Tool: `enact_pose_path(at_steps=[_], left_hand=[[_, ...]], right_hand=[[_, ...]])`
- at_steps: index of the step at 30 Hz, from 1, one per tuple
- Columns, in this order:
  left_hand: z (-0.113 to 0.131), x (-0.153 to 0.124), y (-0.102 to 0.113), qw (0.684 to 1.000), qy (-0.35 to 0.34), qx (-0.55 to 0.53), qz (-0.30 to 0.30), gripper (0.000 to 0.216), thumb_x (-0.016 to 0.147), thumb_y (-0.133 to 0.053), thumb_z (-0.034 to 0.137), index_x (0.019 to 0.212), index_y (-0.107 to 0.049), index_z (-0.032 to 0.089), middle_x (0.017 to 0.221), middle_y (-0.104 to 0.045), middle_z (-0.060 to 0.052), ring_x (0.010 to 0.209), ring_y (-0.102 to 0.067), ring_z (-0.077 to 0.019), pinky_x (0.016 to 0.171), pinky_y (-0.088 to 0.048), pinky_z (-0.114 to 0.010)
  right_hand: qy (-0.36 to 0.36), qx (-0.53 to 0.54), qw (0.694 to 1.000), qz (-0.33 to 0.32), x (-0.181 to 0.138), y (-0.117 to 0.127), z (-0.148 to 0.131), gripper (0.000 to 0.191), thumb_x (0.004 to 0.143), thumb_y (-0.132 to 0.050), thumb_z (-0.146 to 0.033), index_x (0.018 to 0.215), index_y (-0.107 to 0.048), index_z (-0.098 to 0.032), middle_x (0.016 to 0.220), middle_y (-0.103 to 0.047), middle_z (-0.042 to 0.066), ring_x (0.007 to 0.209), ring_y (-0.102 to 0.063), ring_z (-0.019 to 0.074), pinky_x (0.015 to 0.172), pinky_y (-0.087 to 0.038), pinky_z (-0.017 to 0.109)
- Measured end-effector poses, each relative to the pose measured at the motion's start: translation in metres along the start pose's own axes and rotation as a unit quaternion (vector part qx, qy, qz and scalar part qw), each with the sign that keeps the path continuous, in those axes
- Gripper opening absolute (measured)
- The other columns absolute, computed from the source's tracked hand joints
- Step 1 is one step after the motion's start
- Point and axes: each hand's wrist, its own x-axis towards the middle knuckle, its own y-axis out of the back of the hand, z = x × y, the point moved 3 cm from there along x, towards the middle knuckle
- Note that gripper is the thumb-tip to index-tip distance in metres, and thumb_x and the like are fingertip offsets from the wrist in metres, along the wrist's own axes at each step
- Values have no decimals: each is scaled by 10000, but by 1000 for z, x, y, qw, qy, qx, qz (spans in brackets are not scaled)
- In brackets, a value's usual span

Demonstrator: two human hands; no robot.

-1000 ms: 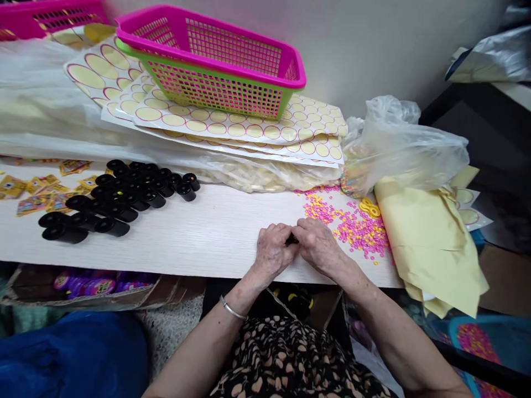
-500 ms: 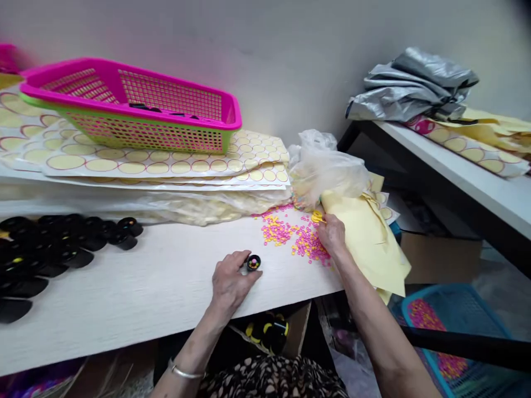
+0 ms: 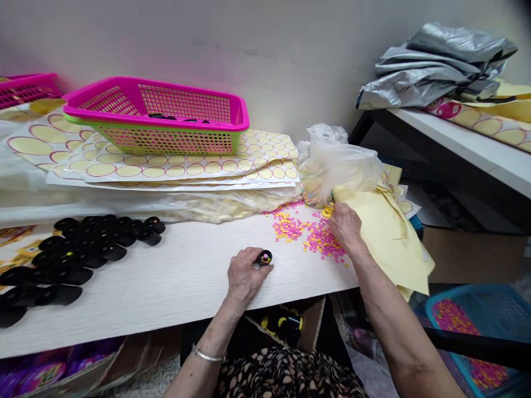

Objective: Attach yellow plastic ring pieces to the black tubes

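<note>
My left hand [image 3: 248, 276] is closed around a small black cylinder [image 3: 265, 257], upright near the table's front, with its open end up. Small coloured beads, one of them pink, show inside it. My right hand [image 3: 346, 225] is farther back on the right, fingers bent together at some yellow ring-like pieces [image 3: 327, 211]. Its fingertips touch or nearly touch them; what they pinch, if anything, is hidden. Beside this hand, pink and yellow beads [image 3: 326, 241] lie scattered on the white table [image 3: 186, 276].
Several black cylinders [image 3: 99, 251] stand clustered at left. A pink and green basket [image 3: 166, 138] rests on sticker sheets [image 3: 265, 172] at the back. A clear plastic bag [image 3: 342, 163] and yellow paper [image 3: 385, 237] lie at right. A blue basket [image 3: 493, 315] of beads is lower right.
The view has shifted left, so things appear farther right. Both hands keep nearly the same places on the table, the left still around the black cylinder.
</note>
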Motion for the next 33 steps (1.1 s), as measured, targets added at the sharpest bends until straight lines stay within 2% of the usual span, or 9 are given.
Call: enact_pose_path(at_steps=[2,4,7,12,14,17,22,27,33], left_hand=[[-1,0,0,1000,2,-6,16,197,641,-650,227,838,-640,220,850,-655,0,824,-577,-182,753,-436,-309],[-1,-1,0,999,2,-9,31,190,635,-632,201,824,-638,213,832,-651,-2,807,-572,-180,750,-437,-308],[-2,-2,0,999,-6,-13,34,197,619,-626,185,813,-637,210,825,-649,-2,794,-567,-177,746,-437,-302],[-3,-4,0,1000,-4,-18,23,246,598,-664,212,843,-644,213,850,-653,0,812,-565,-178,756,-436,-306],[-3,-4,0,999,1,-24,25,291,585,-696,241,870,-643,211,868,-651,-3,819,-564,-179,754,-438,-309],[-4,-5,0,999,0,-37,20,317,575,-726,262,877,-641,211,875,-644,-2,818,-564,-174,743,-440,-302],[-7,-4,-2,999,-5,-43,14,271,597,-724,251,854,-643,222,853,-640,4,818,-565,-172,740,-440,-298],[-6,-3,-2,999,-10,-44,9,302,574,-741,246,859,-643,214,867,-639,0,829,-563,-175,745,-440,-299],[-2,-4,1,999,-13,-47,7,225,601,-738,280,800,-658,211,833,-646,2,820,-561,-172,751,-427,-297]], right_hand=[[50,203,978,-23,-25,-10,-11,176,776,-440,-217,839,-587,-143,710,-603,59,685,-581,190,572,-407,266],[54,404,901,-145,-57,-30,-25,224,700,-537,-265,896,-547,-157,587,-541,-21,505,-507,139,472,-369,243],[5,495,842,-216,-97,-54,-40,246,647,-587,-291,846,-499,-176,511,-443,-81,397,-400,95,416,-317,225],[81,240,961,-108,-110,-37,-35,163,753,-514,-285,864,-549,-171,639,-558,11,578,-515,157,545,-345,264],[135,100,980,-110,-106,-27,-32,124,787,-481,-253,833,-563,-173,664,-582,44,631,-534,186,563,-318,273],[175,9,974,-145,-100,-23,-26,116,804,-455,-206,784,-567,-183,693,-604,60,663,-547,194,559,-287,267],[203,73,959,-182,-99,-25,-21,135,813,-458,-179,871,-580,-172,706,-598,30,664,-535,163,592,-329,247],[396,51,902,-165,-108,-12,-29,288,771,-458,-61,994,-578,-200,1038,-567,62,899,-502,175,723,-362,270],[469,-16,865,-178,-102,-14,-43,98,827,-501,-157,842,-597,-173,890,-569,65,848,-463,192,745,-349,311]])
